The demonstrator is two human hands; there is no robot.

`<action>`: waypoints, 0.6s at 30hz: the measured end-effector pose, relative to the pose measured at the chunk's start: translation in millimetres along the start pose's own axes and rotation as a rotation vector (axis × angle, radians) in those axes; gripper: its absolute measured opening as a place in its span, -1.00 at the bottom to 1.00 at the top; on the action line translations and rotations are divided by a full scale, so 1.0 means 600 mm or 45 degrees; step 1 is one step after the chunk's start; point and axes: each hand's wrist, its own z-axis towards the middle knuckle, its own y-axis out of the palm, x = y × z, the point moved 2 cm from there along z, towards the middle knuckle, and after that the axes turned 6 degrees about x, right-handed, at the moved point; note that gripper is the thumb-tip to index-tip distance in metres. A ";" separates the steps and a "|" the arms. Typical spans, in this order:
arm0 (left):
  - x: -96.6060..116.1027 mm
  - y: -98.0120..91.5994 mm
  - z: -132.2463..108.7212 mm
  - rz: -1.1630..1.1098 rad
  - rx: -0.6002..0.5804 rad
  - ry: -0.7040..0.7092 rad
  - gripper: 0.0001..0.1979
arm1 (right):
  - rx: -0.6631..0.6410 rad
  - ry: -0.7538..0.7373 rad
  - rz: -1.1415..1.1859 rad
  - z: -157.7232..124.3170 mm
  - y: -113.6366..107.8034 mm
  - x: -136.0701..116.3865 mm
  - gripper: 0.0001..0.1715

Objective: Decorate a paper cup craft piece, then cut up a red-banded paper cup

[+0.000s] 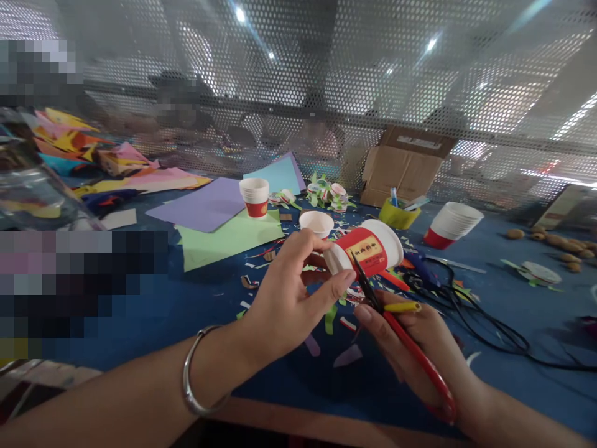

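Note:
My left hand [289, 298] pinches the base of a red and white paper cup [368, 249] lying on its side above the blue table [177, 305]. A silver bangle circles that wrist. My right hand [415, 348] grips red-handled scissors [405, 339], whose dark blades touch the cup's red band. A yellow pen-like stick [402, 307] lies across the right hand's fingers.
Paper scraps litter the table under the hands. An upright cup [254, 196] stands on green and purple sheets, another cup [317, 223] behind my left hand, a tipped stack of cups [452, 225] at right. Black cables [485, 317], a cardboard box [405, 165] and a mesh wall lie beyond.

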 end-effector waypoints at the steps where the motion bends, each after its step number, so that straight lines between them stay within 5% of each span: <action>1: 0.000 -0.001 -0.001 0.039 0.009 0.031 -0.69 | 0.003 -0.002 -0.005 0.000 0.000 0.000 -0.48; 9: 0.012 -0.008 -0.006 0.313 -0.039 0.349 -0.83 | -0.012 -0.089 0.023 -0.002 0.003 0.002 -0.37; 18: 0.025 -0.014 -0.004 0.637 -0.137 0.603 -0.83 | -0.093 0.037 0.108 -0.004 0.001 0.008 -0.41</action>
